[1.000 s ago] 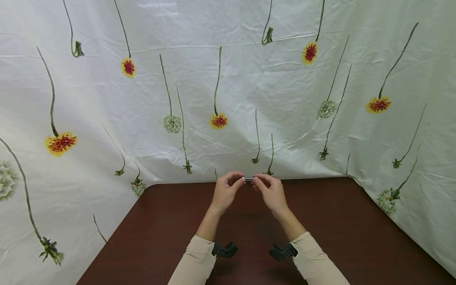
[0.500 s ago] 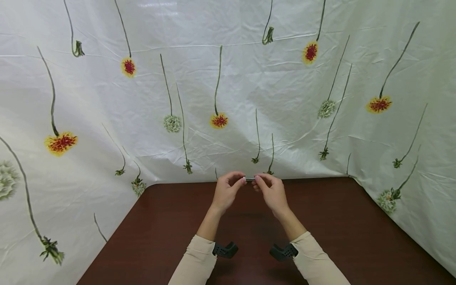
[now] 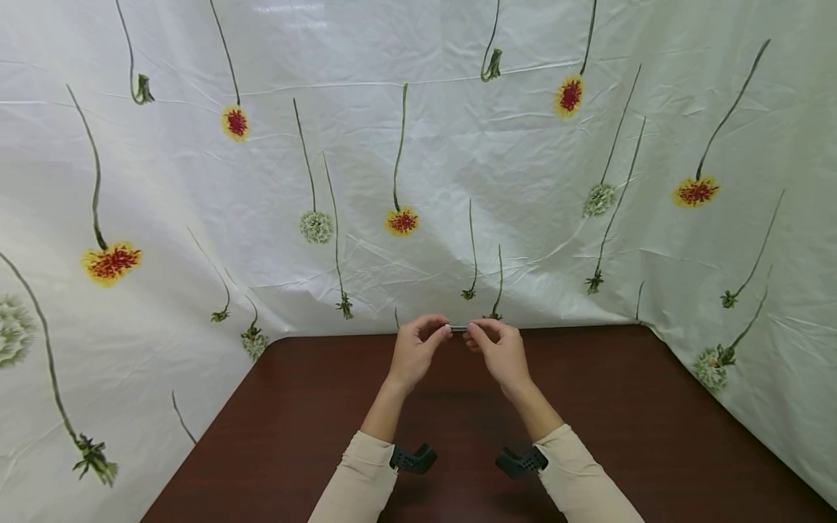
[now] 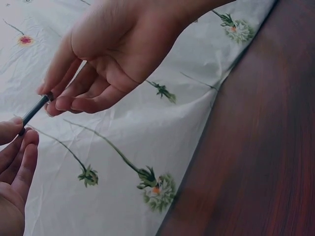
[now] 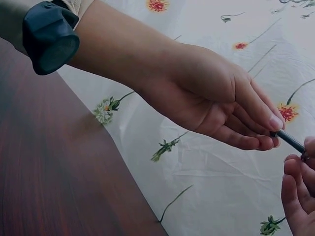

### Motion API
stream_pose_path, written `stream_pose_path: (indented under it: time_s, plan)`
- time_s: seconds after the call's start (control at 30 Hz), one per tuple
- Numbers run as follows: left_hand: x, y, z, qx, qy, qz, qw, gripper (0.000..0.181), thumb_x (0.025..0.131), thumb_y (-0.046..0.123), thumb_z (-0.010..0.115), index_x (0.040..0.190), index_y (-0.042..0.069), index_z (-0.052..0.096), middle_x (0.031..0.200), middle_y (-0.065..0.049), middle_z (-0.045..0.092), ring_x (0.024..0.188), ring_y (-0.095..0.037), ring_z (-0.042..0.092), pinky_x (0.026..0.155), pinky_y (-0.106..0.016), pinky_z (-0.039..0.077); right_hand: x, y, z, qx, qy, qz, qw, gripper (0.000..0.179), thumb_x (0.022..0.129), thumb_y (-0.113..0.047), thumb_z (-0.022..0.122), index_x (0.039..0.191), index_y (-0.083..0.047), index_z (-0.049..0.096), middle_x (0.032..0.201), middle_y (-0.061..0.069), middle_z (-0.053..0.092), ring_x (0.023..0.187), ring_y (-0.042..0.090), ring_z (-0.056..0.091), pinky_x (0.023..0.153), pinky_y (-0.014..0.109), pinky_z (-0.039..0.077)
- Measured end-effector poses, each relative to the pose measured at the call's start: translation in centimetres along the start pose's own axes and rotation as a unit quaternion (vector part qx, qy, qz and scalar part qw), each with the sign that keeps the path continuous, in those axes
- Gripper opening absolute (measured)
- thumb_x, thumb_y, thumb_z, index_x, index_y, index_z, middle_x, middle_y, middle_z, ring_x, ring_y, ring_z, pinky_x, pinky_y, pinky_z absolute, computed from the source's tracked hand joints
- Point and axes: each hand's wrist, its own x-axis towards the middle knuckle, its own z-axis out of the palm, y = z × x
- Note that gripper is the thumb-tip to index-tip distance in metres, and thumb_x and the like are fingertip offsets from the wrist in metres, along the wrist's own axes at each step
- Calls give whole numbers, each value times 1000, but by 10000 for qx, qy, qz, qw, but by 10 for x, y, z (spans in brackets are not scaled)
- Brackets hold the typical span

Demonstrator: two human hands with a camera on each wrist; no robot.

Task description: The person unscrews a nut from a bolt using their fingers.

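A slim grey threaded bolt (image 3: 459, 328) is held level between two hands above the table's far side. My left hand (image 3: 412, 356) pinches its left end between thumb and fingertips. At the other end, the thumb and fingers of my right hand (image 3: 505, 356) pinch it. The left wrist view shows the thread of the bolt (image 4: 34, 113) between the left hand (image 4: 14, 182) and the right hand (image 4: 118, 54). Both bolt tips are partly covered by fingers. In the right wrist view the left hand (image 5: 211, 93) reaches in from the left towards the bolt (image 5: 291, 141).
Below the hands lies a dark reddish-brown table (image 3: 314, 407). A white cloth (image 3: 445, 145) printed with flowers hangs behind and along both sides. Black wrist devices (image 3: 413, 459) sit at both beige sleeve cuffs.
The right hand has shifted slightly to the right along the bolt, baring a little more of it. The left hand stays in place, and both still grip.
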Motion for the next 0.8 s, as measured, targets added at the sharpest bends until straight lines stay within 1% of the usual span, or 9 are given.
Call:
stream_pose_path:
  time_s: [0.13,0.3,0.4,0.47,0.53,0.63,0.7,0.77,0.8]
  plan:
    - [1,-1,0,1,0,20,10000,9,97,-8,67,105,-11,69,97,-31,69,91,-37,69,81,-28,54,0,0,-1,-98,-10,-125,9999,17,99,4,67,114,11,71,99,24,72,90,33,70,79,28,57]
    - [1,-1,1,11,25,34,10000,9,96,-9,68,104,-12,70,95,-28,70,90,-37,70,81,-28,54,-1,-1,-1,-174,-25,-157,9997,21,99,2,67,119,10,69,102,23,72,90,31,70,81,34,57]
    - [3,-10,1,71,43,1,10000,10,97,-9,67,105,-12,70,96,-26,70,91,-38,69,81,-29,54,-1,-1,-1,-190,-23,-136,9997,19,101,-2,66,116,11,70,99,23,73,90,33,71,81,33,58]
    - [4,-19,1,63,69,-17,10000,10,97,-7,68,106,-11,70,97,-26,70,92,-38,69,82,-30,54,-1,-1,0,-176,-21,-139,9997,18,101,-1,66,113,11,71,97,23,72,90,36,70,79,29,57]
    - [5,-29,0,67,70,-20,10000,10,97,-4,69,106,-8,71,97,-23,71,92,-34,70,82,-31,54,-1,-1,0,-192,-19,-176,9997,16,100,1,66,112,11,71,96,23,72,89,34,69,77,26,56]
    - [3,-20,0,9,45,-31,10000,11,97,-1,70,105,-8,71,95,-22,71,91,-32,70,82,-29,54,-1,-1,0,-203,-36,-304,9993,17,98,6,67,113,11,71,99,23,71,88,29,67,77,24,54]
    - [2,-12,0,4,18,-34,10000,10,97,-4,69,105,-9,71,94,-23,71,90,-32,70,81,-28,54,-1,-1,-1,-212,-73,-379,9990,19,96,7,68,115,11,70,104,26,70,92,27,67,78,24,53]
    - [1,-2,1,-32,4,-51,10000,9,97,-8,67,105,-12,70,95,-29,69,90,-33,70,81,-28,54,-2,-2,0,-159,-105,-377,9991,22,96,6,69,118,11,69,111,26,70,98,28,67,81,24,53]
    - [1,-2,1,-27,12,-36,10000,9,97,-9,67,105,-12,70,95,-27,70,90,-33,70,82,-29,54,-2,-3,0,-123,-111,-328,9993,24,97,6,68,120,11,68,114,27,69,101,30,68,83,25,53]
